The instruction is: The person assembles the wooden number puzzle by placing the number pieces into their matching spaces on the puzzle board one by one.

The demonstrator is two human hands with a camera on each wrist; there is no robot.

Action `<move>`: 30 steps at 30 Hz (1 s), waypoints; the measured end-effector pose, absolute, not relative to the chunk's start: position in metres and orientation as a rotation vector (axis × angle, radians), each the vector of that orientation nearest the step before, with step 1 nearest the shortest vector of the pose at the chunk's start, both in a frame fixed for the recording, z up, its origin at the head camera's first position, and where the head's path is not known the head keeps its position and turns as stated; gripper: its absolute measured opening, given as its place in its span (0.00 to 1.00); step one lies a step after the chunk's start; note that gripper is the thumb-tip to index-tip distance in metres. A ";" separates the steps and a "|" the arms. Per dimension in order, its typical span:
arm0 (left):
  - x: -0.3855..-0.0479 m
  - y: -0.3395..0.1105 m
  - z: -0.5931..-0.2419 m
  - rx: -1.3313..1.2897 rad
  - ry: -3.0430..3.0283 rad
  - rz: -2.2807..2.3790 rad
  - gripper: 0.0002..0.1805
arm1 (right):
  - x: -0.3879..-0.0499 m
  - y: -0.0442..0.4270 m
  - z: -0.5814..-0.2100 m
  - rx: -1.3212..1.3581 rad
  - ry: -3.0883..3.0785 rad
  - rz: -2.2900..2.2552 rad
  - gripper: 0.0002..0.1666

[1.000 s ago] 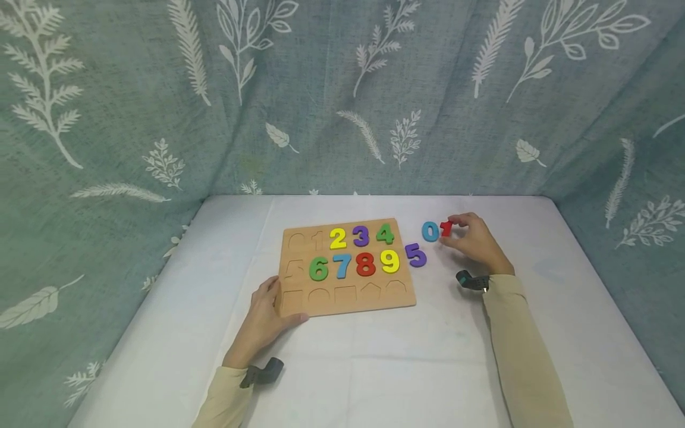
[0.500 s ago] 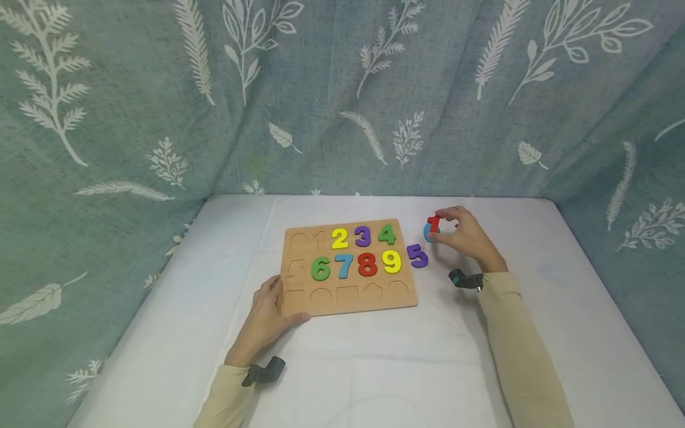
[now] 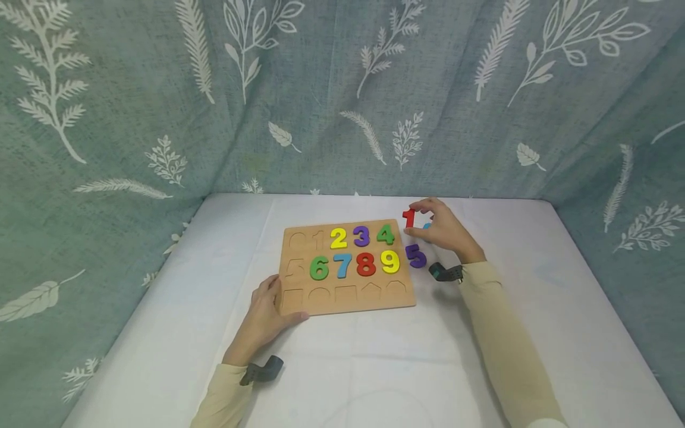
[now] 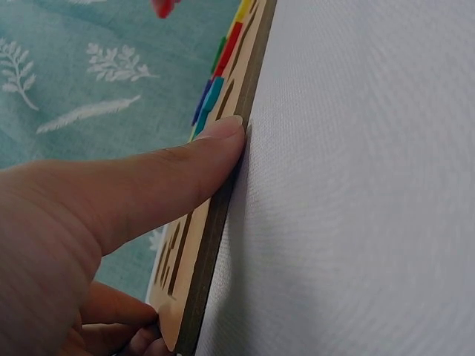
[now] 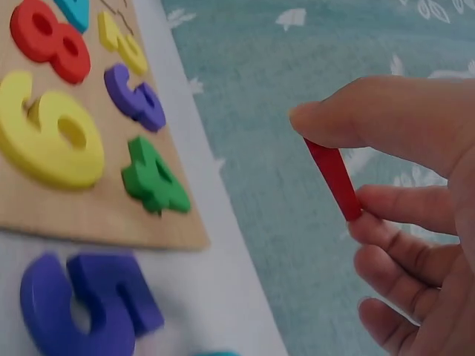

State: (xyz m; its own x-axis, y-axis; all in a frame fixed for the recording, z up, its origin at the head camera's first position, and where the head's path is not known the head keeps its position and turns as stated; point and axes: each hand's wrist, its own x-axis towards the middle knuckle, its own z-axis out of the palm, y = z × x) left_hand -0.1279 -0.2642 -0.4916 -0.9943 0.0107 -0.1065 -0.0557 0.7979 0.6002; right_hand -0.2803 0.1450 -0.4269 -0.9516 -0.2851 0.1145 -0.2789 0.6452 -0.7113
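Between the thumb and fingertips of my right hand (image 3: 446, 230) is a red number 1 piece (image 3: 409, 217), held in the air just past the board's upper right corner. In the right wrist view the red piece (image 5: 334, 178) appears edge-on. My left hand (image 3: 264, 321) grips the lower left corner of a wooden number puzzle board (image 3: 348, 306), thumb on the front edge and fingers at the left side. A purple 5 (image 3: 415, 256) lies by the board's right edge. The blue 0 (image 3: 427, 226) is mostly hidden behind my right hand.
Pieces 2, 3, 4 and 6 to 9 sit on the board, among them a yellow 2 (image 3: 339, 238) and a green 6 (image 3: 319, 268). Outlined recesses run along its bottom row and left side. A white cloth (image 3: 342, 374) covers the table; a leaf-patterned curtain (image 3: 321, 107) hangs behind.
My right hand has lifted the red 1 from beside the blue 0 and carried it left over the 0 toward the board. My left hand stays at the board's corner.
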 end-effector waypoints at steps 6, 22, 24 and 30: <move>-0.129 -0.265 -0.492 -0.033 2.876 0.970 0.67 | -0.285 0.122 -0.418 -0.532 2.814 -1.230 0.37; -0.129 -0.263 -0.492 -0.044 2.864 0.982 0.67 | -0.302 0.071 -0.418 -0.712 2.667 -1.292 0.35; -0.129 -0.263 -0.491 -0.041 2.865 0.985 0.66 | -0.304 0.065 -0.419 -0.720 2.659 -1.285 0.35; -0.128 -0.262 -0.489 -0.055 2.870 0.970 0.66 | -0.310 0.044 -0.421 -0.781 2.609 -1.335 0.36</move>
State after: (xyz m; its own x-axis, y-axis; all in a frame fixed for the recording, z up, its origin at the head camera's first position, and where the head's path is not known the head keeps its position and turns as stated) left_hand -0.1279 -0.2623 -0.4887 -0.9931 0.0014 -0.1171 -0.0698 0.7952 0.6023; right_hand -0.3099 0.0436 -0.4214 -0.8619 -0.4893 0.1329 -0.3940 0.4814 -0.7829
